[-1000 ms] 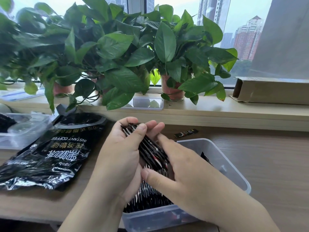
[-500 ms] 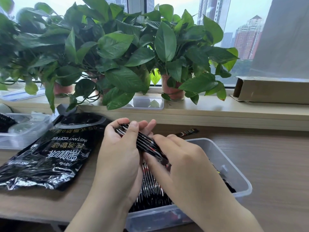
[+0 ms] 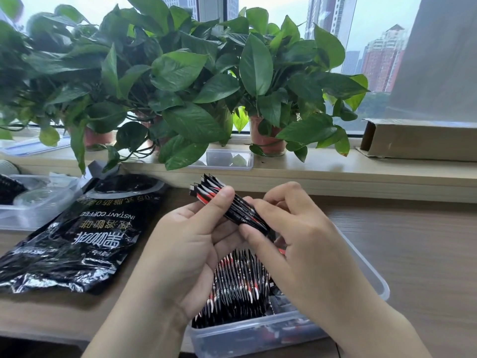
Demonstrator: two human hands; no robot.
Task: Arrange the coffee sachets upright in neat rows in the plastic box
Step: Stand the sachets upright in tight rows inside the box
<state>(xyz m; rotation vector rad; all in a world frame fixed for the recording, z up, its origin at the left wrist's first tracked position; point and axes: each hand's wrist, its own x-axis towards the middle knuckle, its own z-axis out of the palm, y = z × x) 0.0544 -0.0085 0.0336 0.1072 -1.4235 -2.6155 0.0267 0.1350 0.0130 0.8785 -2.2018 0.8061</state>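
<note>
A clear plastic box (image 3: 371,275) stands on the wooden table in front of me. Inside it a row of black, red and white coffee sachets (image 3: 238,282) stands upright on edge. Above the box my left hand (image 3: 191,249) grips a bundle of sachets (image 3: 222,196), thumb across the top, the sachet ends fanning up and to the left. My right hand (image 3: 302,244) pinches the bundle's lower right end between thumb and fingers. The box's right half is mostly hidden behind my right hand.
A crumpled black instant coffee bag (image 3: 77,239) lies left of the box. A clear container (image 3: 33,202) sits at the far left. Potted plants (image 3: 180,81), a small clear box (image 3: 227,158) and a cardboard box (image 3: 418,140) stand on the windowsill behind.
Both hands have lifted the bundle a little higher above the box. The right hand has shifted from flat against the bundle to pinching its lower end, exposing the row in the box.
</note>
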